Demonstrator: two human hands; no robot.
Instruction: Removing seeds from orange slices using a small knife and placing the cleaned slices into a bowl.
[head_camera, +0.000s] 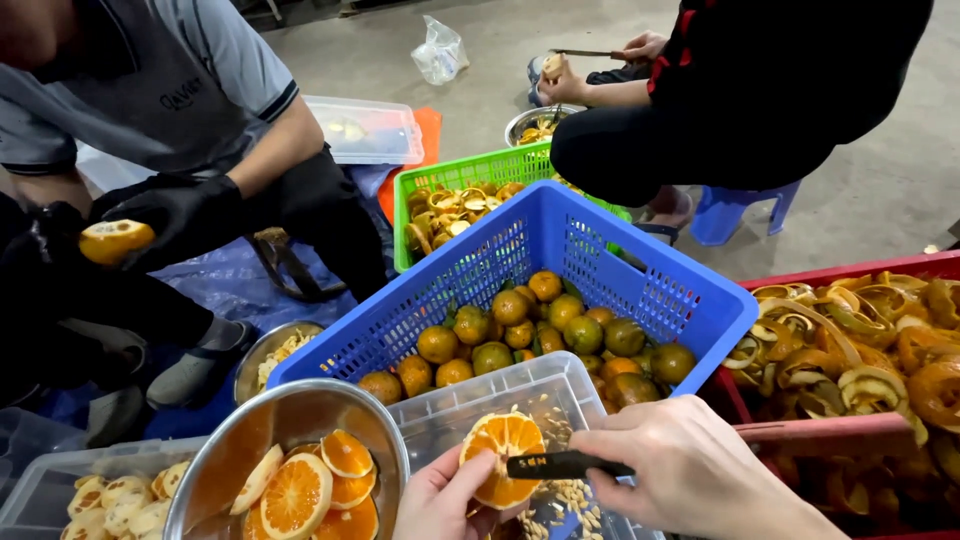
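My left hand (440, 500) holds a cut orange half (503, 455), cut face up, over a clear plastic tub (470, 405) with seeds in its bottom. My right hand (690, 470) grips a small black-handled knife (565, 465) laid across the half's lower edge. Left of my hands a steel bowl (290, 420) holds several halved oranges (310, 490). Just beyond, a blue plastic crate (560, 235) contains several whole green-orange fruits (530, 330).
A red crate (850, 270) of orange peels stands on the right, a green crate (470, 170) of peels behind the blue one. A person in black gloves at left holds a peeled fruit (115, 240). Another seated person at the back peels with a knife (585, 53). A clear tub (50, 485) of peeled fruit sits bottom left.
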